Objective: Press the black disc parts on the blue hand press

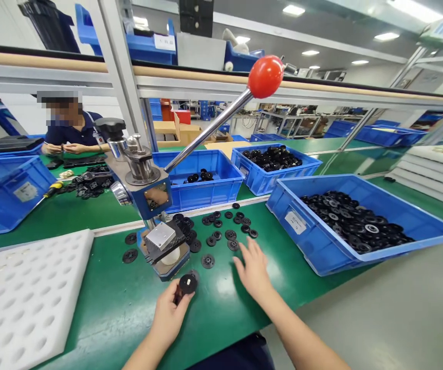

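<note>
My left hand [168,314] pinches a small black round disc [187,283] just in front of the base of a blue hand press [155,216]. The press has a long steel lever ending in a red ball knob [265,76]. My right hand [253,268] lies open, fingers stretched flat over the green table mat [214,303], beside several loose black discs [225,231] scattered to the right of the press. It holds nothing.
A white foam tray with round pockets [24,298] lies at the left. Blue bins of black parts stand at right [345,226] and behind [275,164], [206,182]. Another person [71,133] works at the far left bench. The table edge runs diagonally at lower right.
</note>
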A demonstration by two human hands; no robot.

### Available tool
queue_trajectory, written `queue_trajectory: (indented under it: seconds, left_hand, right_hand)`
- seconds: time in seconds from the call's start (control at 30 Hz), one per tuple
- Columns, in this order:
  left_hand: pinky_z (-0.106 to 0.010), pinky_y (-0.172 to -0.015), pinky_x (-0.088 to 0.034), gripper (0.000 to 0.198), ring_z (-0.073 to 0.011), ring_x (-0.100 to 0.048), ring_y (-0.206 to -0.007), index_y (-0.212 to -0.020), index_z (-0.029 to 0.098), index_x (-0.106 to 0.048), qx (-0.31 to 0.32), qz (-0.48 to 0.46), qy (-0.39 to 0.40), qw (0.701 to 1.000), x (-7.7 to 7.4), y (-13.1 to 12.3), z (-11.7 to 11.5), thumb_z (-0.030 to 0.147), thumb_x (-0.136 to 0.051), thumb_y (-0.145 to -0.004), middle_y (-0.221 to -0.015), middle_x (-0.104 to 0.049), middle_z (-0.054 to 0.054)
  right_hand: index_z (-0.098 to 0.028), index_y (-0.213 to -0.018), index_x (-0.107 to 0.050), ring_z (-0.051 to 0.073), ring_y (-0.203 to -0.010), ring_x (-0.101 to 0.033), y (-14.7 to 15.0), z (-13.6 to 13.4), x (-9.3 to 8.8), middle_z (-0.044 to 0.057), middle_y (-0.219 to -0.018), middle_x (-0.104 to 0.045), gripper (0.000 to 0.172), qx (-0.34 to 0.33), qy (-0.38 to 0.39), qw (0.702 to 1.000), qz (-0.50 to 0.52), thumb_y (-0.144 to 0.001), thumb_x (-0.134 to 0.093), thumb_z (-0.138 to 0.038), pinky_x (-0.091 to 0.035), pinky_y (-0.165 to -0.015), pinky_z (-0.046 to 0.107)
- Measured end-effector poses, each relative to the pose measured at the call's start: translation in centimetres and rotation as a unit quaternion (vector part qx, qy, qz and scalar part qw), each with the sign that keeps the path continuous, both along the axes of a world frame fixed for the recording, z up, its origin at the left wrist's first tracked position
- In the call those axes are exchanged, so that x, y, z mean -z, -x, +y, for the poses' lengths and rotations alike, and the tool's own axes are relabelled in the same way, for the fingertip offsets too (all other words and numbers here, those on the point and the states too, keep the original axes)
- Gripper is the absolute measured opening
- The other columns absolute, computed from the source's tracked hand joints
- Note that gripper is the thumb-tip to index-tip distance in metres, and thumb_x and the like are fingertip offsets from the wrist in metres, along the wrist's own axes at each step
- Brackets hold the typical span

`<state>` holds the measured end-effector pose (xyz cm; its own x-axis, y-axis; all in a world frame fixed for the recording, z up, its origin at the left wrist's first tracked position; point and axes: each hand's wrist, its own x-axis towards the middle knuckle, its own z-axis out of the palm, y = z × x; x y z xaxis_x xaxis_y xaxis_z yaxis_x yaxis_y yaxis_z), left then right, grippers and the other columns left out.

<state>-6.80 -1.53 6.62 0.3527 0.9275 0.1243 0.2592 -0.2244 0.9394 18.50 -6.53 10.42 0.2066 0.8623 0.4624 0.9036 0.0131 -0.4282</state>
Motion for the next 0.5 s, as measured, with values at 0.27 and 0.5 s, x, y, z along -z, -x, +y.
queue_trajectory:
  seconds: [0.27, 0.5]
  left_hand:
    - [-0.026, -0.058, -0.046, 0.028, -0.0173, -0.058, -0.063, -0.079, 0.017, -0.073, 0.001, -0.003, -0.043, 0.999, -2.0, 0.1, 0.0, 0.043, -0.064, -0.084, -0.071, -0.068, -0.005]
    - [-0.027, -0.065, -0.049, 0.027, -0.0184, -0.059, -0.072, -0.078, 0.017, -0.072, 0.012, -0.029, -0.032, 0.999, -2.7, 0.1, 0.1, 0.042, -0.064, -0.086, -0.076, -0.066, -0.005]
  right_hand:
    - [-0.027, -0.137, -0.058, 0.028, -0.134, -0.052, 0.5, -4.7, 7.0, 0.012, -0.141, -0.057, 0.047, -0.056, 0.031, 0.998, -0.022, -0.096, -0.039, -0.017, -0.050, -0.103, 0.053]
    - [-0.029, -0.136, -0.058, 0.024, -0.113, -0.064, 6.4, -2.4, 4.3, 0.010, -0.124, -0.069, 0.044, -0.210, 0.002, 0.977, 0.038, -0.096, -0.046, -0.014, -0.055, -0.096, 0.047]
